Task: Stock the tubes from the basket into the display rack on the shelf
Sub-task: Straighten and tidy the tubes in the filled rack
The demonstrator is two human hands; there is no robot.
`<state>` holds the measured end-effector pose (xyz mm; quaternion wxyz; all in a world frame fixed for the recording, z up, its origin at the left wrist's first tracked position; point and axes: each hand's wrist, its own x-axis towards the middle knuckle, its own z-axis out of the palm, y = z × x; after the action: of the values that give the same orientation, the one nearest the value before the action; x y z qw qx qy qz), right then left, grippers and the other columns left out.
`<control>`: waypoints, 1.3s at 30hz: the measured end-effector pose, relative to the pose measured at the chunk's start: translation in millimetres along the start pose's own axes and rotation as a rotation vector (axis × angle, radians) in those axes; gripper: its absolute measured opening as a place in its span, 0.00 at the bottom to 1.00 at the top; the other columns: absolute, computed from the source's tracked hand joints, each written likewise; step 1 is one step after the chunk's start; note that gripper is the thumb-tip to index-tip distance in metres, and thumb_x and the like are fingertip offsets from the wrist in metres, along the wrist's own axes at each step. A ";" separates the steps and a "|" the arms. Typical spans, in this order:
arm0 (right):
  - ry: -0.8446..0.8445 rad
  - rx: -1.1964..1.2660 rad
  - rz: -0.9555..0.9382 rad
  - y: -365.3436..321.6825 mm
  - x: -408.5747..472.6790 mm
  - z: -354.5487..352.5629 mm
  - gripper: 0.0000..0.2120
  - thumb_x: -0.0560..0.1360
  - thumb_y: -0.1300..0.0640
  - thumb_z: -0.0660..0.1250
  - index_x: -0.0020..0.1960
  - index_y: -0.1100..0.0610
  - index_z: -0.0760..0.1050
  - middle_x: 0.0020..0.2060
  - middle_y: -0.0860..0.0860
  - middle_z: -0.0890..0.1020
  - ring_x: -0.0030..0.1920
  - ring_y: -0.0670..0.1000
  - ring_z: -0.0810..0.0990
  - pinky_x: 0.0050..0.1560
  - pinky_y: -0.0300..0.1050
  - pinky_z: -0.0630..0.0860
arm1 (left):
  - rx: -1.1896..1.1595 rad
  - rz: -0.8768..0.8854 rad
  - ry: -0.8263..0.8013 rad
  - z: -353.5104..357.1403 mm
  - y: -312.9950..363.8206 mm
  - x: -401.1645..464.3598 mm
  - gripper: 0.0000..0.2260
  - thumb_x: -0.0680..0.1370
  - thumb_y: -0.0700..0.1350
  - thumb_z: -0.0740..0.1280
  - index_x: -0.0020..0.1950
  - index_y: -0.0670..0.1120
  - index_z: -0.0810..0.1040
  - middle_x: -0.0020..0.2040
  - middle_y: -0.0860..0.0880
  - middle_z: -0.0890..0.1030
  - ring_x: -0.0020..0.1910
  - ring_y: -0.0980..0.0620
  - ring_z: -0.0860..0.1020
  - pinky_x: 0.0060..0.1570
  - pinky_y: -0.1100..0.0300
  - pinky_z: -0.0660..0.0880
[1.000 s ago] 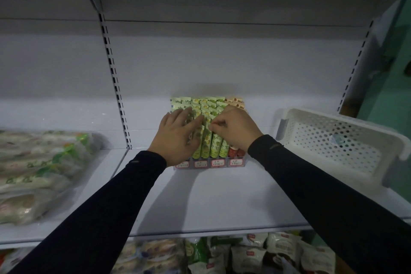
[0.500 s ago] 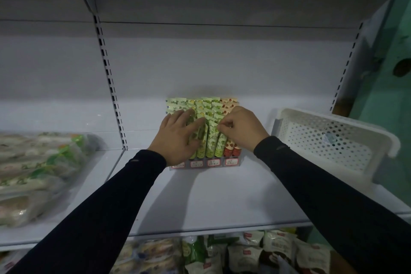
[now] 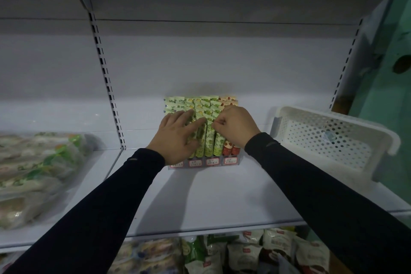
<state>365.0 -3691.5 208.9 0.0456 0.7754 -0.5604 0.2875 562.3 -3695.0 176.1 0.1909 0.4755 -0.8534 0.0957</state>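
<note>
Head view: my right hand (image 3: 236,127) pinches the crimped top of a green tube (image 3: 216,140) in the display rack (image 3: 195,162) on the shelf (image 3: 222,196). My left hand (image 3: 178,138) lies flat, fingers straight, on the tubes beside it. The tube's long axis runs down toward me from the grip. The white basket (image 3: 333,140) sits to my right, its contents hidden.

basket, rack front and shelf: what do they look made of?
White basket: looks like moulded plastic, matte, with a grid of punched round holes and a thick rolled rim.
Display rack: likely clear acrylic; the front lip is see-through behind the red price labels.
Shelf: probably painted sheet metal, smooth pale finish, thin folded front edge.
</note>
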 end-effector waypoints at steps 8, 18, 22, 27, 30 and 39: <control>-0.018 0.034 -0.040 5.8 -2.4 -2.8 0.15 0.78 0.52 0.65 0.40 0.62 0.82 0.37 0.56 0.81 0.40 0.48 0.72 0.45 0.46 0.72 | -0.014 -0.037 0.004 -0.9 6.2 0.6 0.32 0.76 0.64 0.45 0.79 0.55 0.56 0.80 0.48 0.56 0.78 0.47 0.52 0.75 0.48 0.45; 0.129 0.154 0.008 16.6 -9.9 -16.6 0.10 0.77 0.48 0.68 0.46 0.54 0.84 0.36 0.43 0.68 0.36 0.40 0.68 0.38 0.36 0.62 | -0.009 -0.053 -0.003 -0.1 4.1 3.7 0.28 0.81 0.62 0.49 0.79 0.52 0.56 0.80 0.48 0.56 0.78 0.47 0.51 0.75 0.49 0.45; 0.093 0.086 0.033 25.1 -13.6 -17.7 0.09 0.76 0.49 0.68 0.47 0.54 0.83 0.38 0.43 0.69 0.37 0.41 0.69 0.40 0.37 0.64 | -0.021 -0.064 0.017 -0.6 5.0 5.3 0.28 0.81 0.62 0.50 0.79 0.51 0.57 0.80 0.47 0.57 0.78 0.47 0.52 0.75 0.49 0.47; 0.050 0.063 0.046 26.5 -12.4 -14.6 0.08 0.76 0.52 0.68 0.48 0.55 0.84 0.44 0.49 0.73 0.44 0.44 0.71 0.47 0.38 0.65 | -0.018 -0.121 0.052 -1.6 3.8 7.8 0.28 0.82 0.60 0.50 0.79 0.48 0.57 0.79 0.46 0.58 0.77 0.46 0.54 0.74 0.47 0.47; 0.062 0.073 0.042 24.7 -10.6 -12.9 0.08 0.76 0.55 0.67 0.46 0.56 0.84 0.37 0.42 0.71 0.39 0.42 0.69 0.44 0.37 0.64 | -0.013 -0.141 0.068 -3.3 2.0 7.5 0.30 0.79 0.60 0.45 0.77 0.47 0.61 0.78 0.46 0.61 0.76 0.46 0.56 0.74 0.47 0.48; 0.065 0.042 0.047 20.3 -5.0 -6.4 0.14 0.76 0.59 0.66 0.37 0.68 0.79 0.36 0.61 0.79 0.38 0.47 0.70 0.38 0.34 0.59 | 0.008 -0.126 0.062 -2.5 2.8 5.2 0.32 0.78 0.60 0.43 0.78 0.45 0.60 0.78 0.44 0.60 0.77 0.45 0.55 0.73 0.50 0.50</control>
<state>343.2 -3692.3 206.6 0.0406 0.7530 -0.5705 0.3253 558.1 -3696.6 180.6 0.2212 0.5258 -0.8151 0.1016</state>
